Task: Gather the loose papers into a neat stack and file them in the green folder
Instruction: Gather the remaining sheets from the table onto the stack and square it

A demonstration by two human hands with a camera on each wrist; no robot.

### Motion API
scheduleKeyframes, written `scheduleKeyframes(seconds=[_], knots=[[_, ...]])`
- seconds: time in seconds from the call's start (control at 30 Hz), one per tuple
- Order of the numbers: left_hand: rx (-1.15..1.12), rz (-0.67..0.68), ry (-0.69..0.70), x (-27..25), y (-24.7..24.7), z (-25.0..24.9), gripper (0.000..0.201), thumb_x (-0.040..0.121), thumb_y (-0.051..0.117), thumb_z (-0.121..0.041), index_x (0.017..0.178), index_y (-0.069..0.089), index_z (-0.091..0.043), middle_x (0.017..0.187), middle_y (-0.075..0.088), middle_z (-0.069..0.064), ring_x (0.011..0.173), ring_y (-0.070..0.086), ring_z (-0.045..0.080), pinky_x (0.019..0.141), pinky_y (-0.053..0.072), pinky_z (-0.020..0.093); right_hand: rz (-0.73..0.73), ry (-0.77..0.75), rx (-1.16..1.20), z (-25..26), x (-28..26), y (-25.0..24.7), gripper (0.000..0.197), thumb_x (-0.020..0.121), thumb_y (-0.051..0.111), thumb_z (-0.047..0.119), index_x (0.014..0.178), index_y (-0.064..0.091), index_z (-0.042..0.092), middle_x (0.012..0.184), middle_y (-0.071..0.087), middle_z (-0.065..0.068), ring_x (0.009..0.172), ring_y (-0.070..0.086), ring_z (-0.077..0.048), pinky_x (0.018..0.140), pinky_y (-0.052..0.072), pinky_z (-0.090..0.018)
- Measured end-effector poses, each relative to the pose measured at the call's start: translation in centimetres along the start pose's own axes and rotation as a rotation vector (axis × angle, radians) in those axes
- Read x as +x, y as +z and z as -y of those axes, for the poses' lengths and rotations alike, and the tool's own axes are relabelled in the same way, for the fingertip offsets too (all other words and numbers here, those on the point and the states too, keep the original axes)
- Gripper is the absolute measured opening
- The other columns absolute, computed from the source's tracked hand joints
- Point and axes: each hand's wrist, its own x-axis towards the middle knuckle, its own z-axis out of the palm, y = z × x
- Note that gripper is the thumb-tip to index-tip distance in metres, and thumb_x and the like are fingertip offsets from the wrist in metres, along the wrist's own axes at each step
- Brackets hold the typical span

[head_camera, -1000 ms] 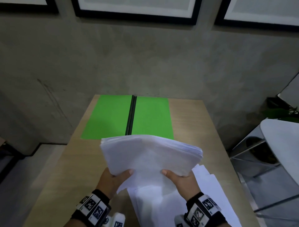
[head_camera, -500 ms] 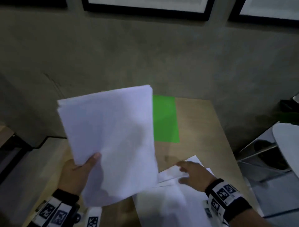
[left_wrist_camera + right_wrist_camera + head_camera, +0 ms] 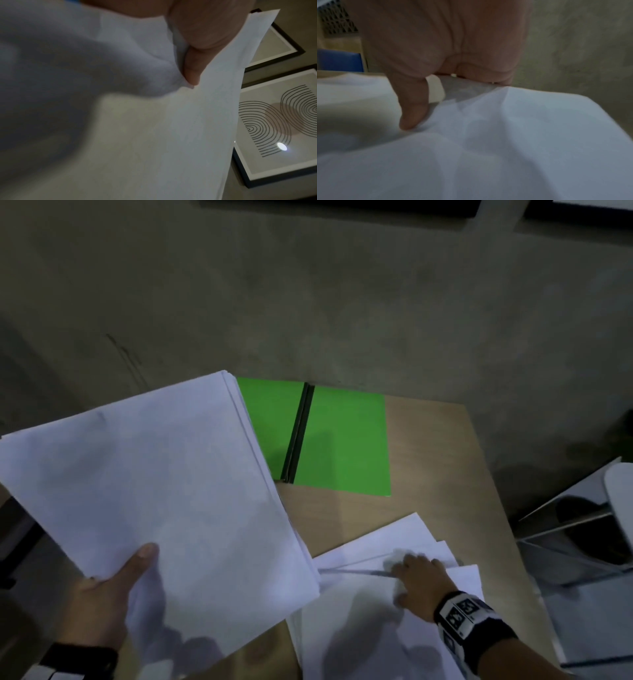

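A thick stack of white papers (image 3: 164,491) hangs above the table's left side. My left hand (image 3: 113,587) grips its near corner, thumb on top (image 3: 193,60), and the stack (image 3: 154,135) fills the left wrist view. The green folder (image 3: 342,440) lies open at the back of the table and shows its black spine (image 3: 298,433); the stack hides its left part. Several loose papers (image 3: 376,628) lie fanned at the front right. My right hand (image 3: 414,573) is on them. Its thumb (image 3: 412,108) and curled fingers pinch up the top sheet (image 3: 522,135), which buckles.
The wooden table (image 3: 428,457) stands against a grey concrete wall. A white chair with a metal frame (image 3: 616,508) is close to the table's right edge. Framed line-art pictures (image 3: 274,128) hang on the wall above.
My right hand has let go of the stack and dropped onto the loose papers. The left hand alone has carried the stack left and lowered it, uncovering more of the folder.
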Motion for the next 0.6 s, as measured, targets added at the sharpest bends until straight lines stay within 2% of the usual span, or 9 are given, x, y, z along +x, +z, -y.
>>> scheduleKeyframes(seconds=[0.13,0.17,0.2,0.23,0.27,0.3,0.37,0.43,0.6], knots=[[0.023,-0.041,-0.006,-1.2,0.3,-0.6,0.045,0.085,0.063,-0.017,0.121,0.051,0.009,0.128,0.053,0.031,0.095,0.048,0.026,0.083,0.041,0.039,-0.032,-0.062,0.088,0.2,0.7,-0.1,0.093,0.074,0.066,0.031,0.149,0.011,0.032,0.157,0.015,0.001,0.142,0.018,-0.026,0.112,0.022,-0.044],[0.015,-0.040,0.011,-1.5,0.4,-0.7,0.045,0.086,0.061,-0.014,0.123,0.051,0.008,0.129,0.053,0.027,0.098,0.047,0.024,0.083,0.043,0.033,-0.024,-0.082,0.070,0.5,0.9,-0.3,0.096,0.074,0.066,0.028,0.150,0.009,0.030,0.157,0.015,0.000,0.143,0.016,-0.026,0.114,0.020,-0.044],[0.016,-0.045,0.049,-1.9,0.8,-1.0,0.044,0.087,0.060,-0.010,0.126,0.049,0.008,0.130,0.052,0.019,0.103,0.045,0.021,0.082,0.045,0.020,-0.019,-0.089,0.043,0.8,1.2,-0.5,0.096,0.074,0.067,0.028,0.150,0.010,0.029,0.155,0.020,-0.003,0.142,0.019,-0.027,0.113,0.020,-0.043],[0.035,-0.044,0.091,-2.2,1.0,-1.3,0.045,0.088,0.057,-0.005,0.129,0.046,0.007,0.129,0.048,0.010,0.108,0.042,0.017,0.076,0.042,0.003,-0.010,-0.086,0.014,1.0,1.5,-0.7,0.095,0.074,0.068,0.029,0.150,0.012,0.027,0.150,0.026,-0.006,0.138,0.025,-0.030,0.112,0.022,-0.043],[0.038,-0.050,0.116,-2.6,1.2,-1.6,0.046,0.088,0.055,-0.001,0.131,0.043,0.007,0.125,0.044,0.005,0.111,0.039,0.013,0.069,0.037,-0.007,0.009,-0.077,-0.014,1.3,1.8,-1.0,0.093,0.073,0.069,0.030,0.149,0.016,0.025,0.145,0.032,-0.008,0.133,0.030,-0.032,0.110,0.024,-0.044],[0.043,-0.050,0.133,-2.9,1.4,-1.8,0.046,0.088,0.054,0.001,0.132,0.042,0.007,0.122,0.042,0.003,0.112,0.037,0.011,0.068,0.034,-0.010,0.036,-0.068,-0.044,1.5,2.0,-1.3,0.089,0.072,0.070,0.030,0.146,0.021,0.023,0.141,0.037,-0.008,0.129,0.034,-0.032,0.107,0.026,-0.044],[0.051,-0.051,0.130,-3.2,1.3,-1.9,0.046,0.088,0.056,-0.002,0.132,0.044,0.007,0.125,0.046,0.004,0.112,0.038,0.010,0.087,0.034,0.005,0.081,-0.069,-0.117,1.8,2.3,-2.1,0.073,0.073,0.070,0.027,0.136,0.035,0.023,0.131,0.047,-0.008,0.123,0.040,-0.032,0.101,0.029,-0.045],[0.023,-0.039,0.100,-3.1,1.0,-1.4,0.046,0.087,0.057,-0.004,0.131,0.046,0.005,0.133,0.050,0.012,0.110,0.042,0.012,0.096,0.030,0.022,0.094,-0.096,-0.187,1.9,2.6,-2.8,0.052,0.082,0.062,0.031,0.131,0.047,0.025,0.128,0.051,-0.007,0.121,0.042,-0.031,0.099,0.029,-0.045],[0.005,-0.057,0.080,-3.6,0.9,-1.5,0.048,0.086,0.058,0.000,0.132,0.044,0.005,0.115,0.047,0.004,0.110,0.042,0.013,0.096,0.027,0.025,0.083,-0.073,-0.027,1.6,3.6,-4.8,0.056,0.084,0.055,0.049,0.135,0.047,0.029,0.135,0.045,-0.007,0.129,0.036,-0.029,0.106,0.027,-0.044]])
